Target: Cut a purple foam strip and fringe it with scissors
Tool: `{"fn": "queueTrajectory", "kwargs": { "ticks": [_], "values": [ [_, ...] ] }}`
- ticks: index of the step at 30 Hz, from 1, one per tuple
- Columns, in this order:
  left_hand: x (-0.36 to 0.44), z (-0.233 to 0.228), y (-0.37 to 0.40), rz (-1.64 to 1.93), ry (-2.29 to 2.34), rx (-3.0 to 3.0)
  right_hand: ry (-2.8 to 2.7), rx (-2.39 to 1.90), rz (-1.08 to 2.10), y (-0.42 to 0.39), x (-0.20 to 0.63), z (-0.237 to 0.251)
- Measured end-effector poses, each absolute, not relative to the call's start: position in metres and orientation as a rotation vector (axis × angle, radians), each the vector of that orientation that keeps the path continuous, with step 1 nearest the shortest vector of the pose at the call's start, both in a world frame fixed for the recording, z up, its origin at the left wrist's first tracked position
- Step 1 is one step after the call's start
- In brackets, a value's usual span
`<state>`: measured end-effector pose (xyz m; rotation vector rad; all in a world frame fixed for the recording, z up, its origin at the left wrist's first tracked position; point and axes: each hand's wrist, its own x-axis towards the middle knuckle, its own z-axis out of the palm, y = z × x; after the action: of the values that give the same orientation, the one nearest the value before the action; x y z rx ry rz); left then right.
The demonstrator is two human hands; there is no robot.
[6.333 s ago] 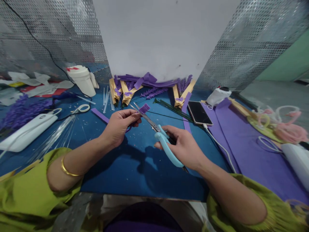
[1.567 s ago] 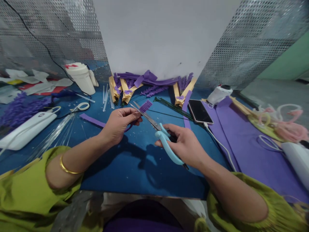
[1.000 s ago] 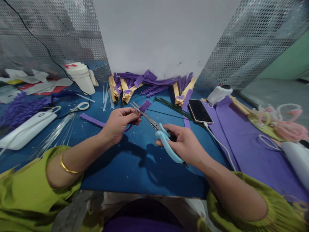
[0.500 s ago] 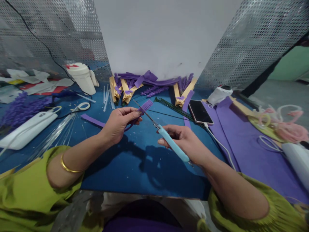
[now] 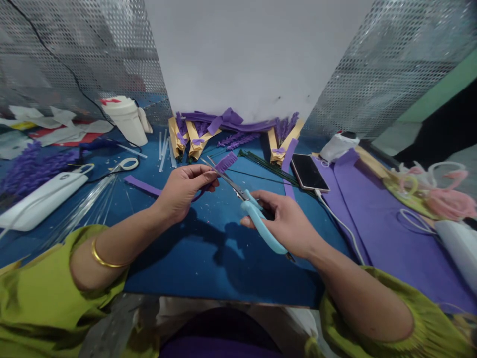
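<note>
**Purple strip being snipped mid-frame**

While the blue table [image 5: 208,258] fills most of the frame, a purple sheet [image 5: 391,233] is spread over its right side, and a white power bank [image 5: 40,199] is seen at the left edge. A white jug [image 5: 124,119] is parked in the upper left, and a dark phone [image 5: 308,172] is lying just right of centre with a white cable plugged in. Near the middle, the left hand [image 5: 182,191] is closed around a fringed purple strip [image 5: 225,162], pinched between thumb and fingertips and held up off the table. Just lower right of it, the right hand [image 5: 286,221] is wrapped around the light-blue handles of the scissors [image 5: 249,206]. Their blades are spread apart, pointed up-left, and the strip's edge is caught between them. A second pair of scissors, white-handled [image 5: 124,165], is left lying left of centre.
</note>
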<state>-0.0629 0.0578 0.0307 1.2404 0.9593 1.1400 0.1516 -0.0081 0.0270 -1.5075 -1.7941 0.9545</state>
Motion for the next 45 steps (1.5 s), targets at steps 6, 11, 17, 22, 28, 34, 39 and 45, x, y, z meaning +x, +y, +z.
{"fn": "queueTrajectory", "kwargs": {
  "ticks": [6, 11, 17, 22, 28, 34, 39, 45],
  "values": [
    [-0.0626, 0.0306, 0.0568, 1.123, 0.984, 1.269, -1.807, -1.486, 0.946, -0.0076, 0.1517, 0.0269],
    [-0.0633, 0.0287, 0.0578, 1.134, 0.955, 1.258, -1.791, -1.469, 0.98, -0.0074, 0.1525, 0.0266],
    [-0.0636, 0.0269, 0.0585, 1.136, 0.942, 1.226, -1.759, -1.439, 1.034, -0.0087, 0.1521, 0.0256],
    [-0.0639, 0.028, 0.0586, 1.144, 0.957, 1.208, -1.757, -1.429, 1.053, -0.0089, 0.1524, 0.0255],
    [-0.0643, 0.0265, 0.0606, 1.142, 0.971, 1.196, -1.767, -1.429, 1.055, -0.0079, 0.1541, 0.0251],
    [-0.0642, 0.0278, 0.0594, 1.14, 0.983, 1.184, -1.704, -1.403, 1.168, -0.0062, 0.154, 0.0252],
    [-0.0636, 0.0314, 0.0578, 1.144, 0.965, 1.146, -1.628, -1.354, 1.254, -0.0049, 0.1531, 0.0247],
    [-0.0639, 0.0305, 0.0587, 1.146, 0.972, 1.201, -1.709, -1.451, 1.068, -0.0053, 0.1529, 0.022]
  ]
}}
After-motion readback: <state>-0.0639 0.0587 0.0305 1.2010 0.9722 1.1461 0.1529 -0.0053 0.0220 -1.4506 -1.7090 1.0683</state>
